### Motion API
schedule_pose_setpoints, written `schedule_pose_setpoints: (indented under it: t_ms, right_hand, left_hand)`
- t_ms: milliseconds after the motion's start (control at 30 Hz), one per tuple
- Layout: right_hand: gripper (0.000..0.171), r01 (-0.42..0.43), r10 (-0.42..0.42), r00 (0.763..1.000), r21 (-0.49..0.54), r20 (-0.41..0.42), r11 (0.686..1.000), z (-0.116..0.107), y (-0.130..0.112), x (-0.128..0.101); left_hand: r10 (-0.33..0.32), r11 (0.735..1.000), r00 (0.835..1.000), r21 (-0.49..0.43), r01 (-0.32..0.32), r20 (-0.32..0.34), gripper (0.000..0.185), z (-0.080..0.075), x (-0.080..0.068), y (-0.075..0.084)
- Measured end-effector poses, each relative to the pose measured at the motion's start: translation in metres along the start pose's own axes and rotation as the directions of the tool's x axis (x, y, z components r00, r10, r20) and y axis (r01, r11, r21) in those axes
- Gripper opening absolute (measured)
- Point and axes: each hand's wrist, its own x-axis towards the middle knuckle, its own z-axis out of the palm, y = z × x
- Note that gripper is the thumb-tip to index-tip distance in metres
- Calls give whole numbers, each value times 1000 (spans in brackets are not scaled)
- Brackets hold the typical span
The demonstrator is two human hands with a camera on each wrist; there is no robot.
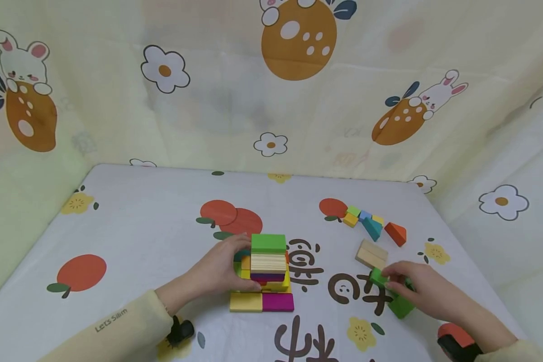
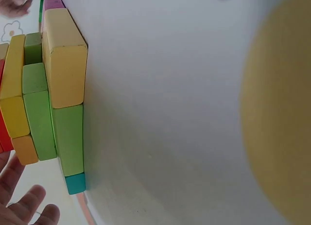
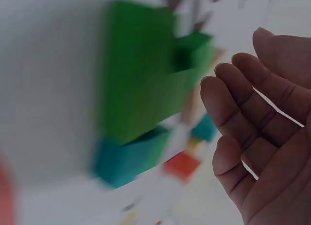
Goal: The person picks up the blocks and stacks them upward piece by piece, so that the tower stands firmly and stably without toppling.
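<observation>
A stack of coloured wooden blocks (image 1: 268, 264) stands near the middle of the table, with a green block (image 1: 269, 243) on top. Yellow and magenta blocks (image 1: 278, 302) lie at its front base. My left hand (image 1: 221, 266) holds the stack from the left, thumb at the front and fingers behind; the left wrist view shows its fingers (image 2: 17, 183) beside an orange block (image 2: 24, 149). On the right, my right hand (image 1: 423, 286) hovers at a small green block (image 1: 378, 277) and a larger green block (image 1: 401, 305). Its fingers look loose and hold nothing in the right wrist view.
Plain wooden blocks (image 1: 371, 254) lie just beyond my right hand. Farther back are a blue-green triangular block (image 1: 372, 229), an orange-red triangular block (image 1: 395, 234) and several small cubes (image 1: 351, 216). A printed cloth covers the table, and a patterned curtain (image 1: 217, 115) hangs behind.
</observation>
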Motion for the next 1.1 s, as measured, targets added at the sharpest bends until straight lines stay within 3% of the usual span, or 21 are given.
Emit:
schedule_pose_setpoints:
  t_ms: [167,400,767,933,1100]
  right_hand:
    - [21,-44,44,998,6,34,999,9,29,-18]
    - [40,-124,125,992,-36,20,992,13,47,-31]
    - [37,-115,116,993,-103,-3,988,20,39,-29]
    - [37,-172,174,983,-34,56,985,27,27,-30]
    - [47,-267,267,958,-12,107,964,29,25,-34]
  left_hand:
    - [0,1000,1000,8,0,-3,83,0,0,0]
    - [-7,1000,1000,21,7,-4,83,0,-1,1]
    - [-15,1000,1000,26,15,2,83,0,-1,3]
    - [-18,999,1000,33,18,-3,83,0,-1,3]
    - [-18,999,1000,31,18,0,83,0,-1,3]
